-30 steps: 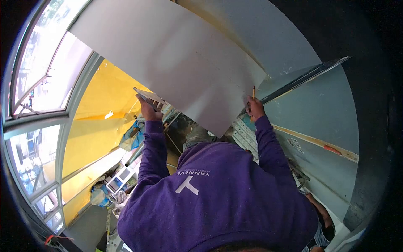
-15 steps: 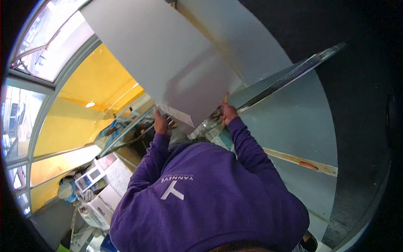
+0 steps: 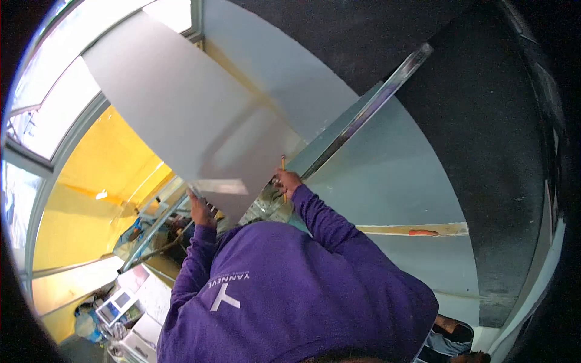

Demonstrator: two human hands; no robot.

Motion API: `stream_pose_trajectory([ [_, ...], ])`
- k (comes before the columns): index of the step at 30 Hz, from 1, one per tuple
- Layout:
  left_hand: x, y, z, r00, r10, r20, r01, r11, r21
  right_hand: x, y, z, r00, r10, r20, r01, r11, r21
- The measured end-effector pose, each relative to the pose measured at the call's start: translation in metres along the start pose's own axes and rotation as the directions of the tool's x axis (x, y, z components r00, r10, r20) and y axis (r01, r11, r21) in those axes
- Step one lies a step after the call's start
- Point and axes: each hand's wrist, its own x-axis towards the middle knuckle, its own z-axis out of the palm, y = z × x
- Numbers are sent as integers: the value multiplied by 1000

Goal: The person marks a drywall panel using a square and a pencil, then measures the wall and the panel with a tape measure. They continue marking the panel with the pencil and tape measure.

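Observation:
A large pale grey board (image 3: 181,91) rises in front of me, its lower end between my two hands. My left hand (image 3: 203,212) is at the board's left edge, its fingers closed on that edge. Across the lower part of the board lies a bright rectangular strip (image 3: 223,186); I cannot tell if it is light or a separate piece. On the board's right side my right hand (image 3: 287,180) is closed on a yellow pencil (image 3: 283,162), which points upward, close to the foot of a metal channel (image 3: 369,112).
Grey-green wall panels (image 3: 387,175) stand at the right, with a tan joint strip (image 3: 387,230) bearing an orange mark. Yellow sheeting (image 3: 91,193) hangs at the left behind metal bars (image 3: 158,228). White boxes (image 3: 142,327) and clutter lie lower left.
The view has shifted, so the board, both hands and the metal channel appear farther left, with the hands lower. Both hands keep nearly the same places at the board.

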Motion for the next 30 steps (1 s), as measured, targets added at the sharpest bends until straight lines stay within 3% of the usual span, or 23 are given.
stream_pose_trajectory([
  [3, 0, -1, 1, 997, 38, 67, -34, 998, -50, -3, -7, 9, 998, 11, -60, -6, 997, 77],
  [7, -4, 5, 2, 996, 3, 87, 0, 999, -43, 13, -1, 5, 1000, -20, 1, 20, 996, 84],
  [10, -7, 7, 3, 991, 83, 107, -80, 996, -37, 7, -2, 6, 1000, -22, -11, 23, 994, 109],
  [11, -7, 9, 3, 997, 11, 77, -9, 1000, -19, 5, -3, 7, 1000, -22, -10, 23, 994, 105],
  [15, -5, 11, 2, 995, -35, 91, 33, 999, 17, 7, 3, 9, 1000, -2, -11, 4, 991, 132],
  [20, -21, 19, 13, 996, 2, 87, -12, 994, 110, 6, 4, 15, 999, -36, -15, 37, 995, 88],
  [30, -24, 20, 11, 991, 24, 129, -38, 993, 111, -11, 0, 11, 992, -120, 30, 117, 990, 72],
])
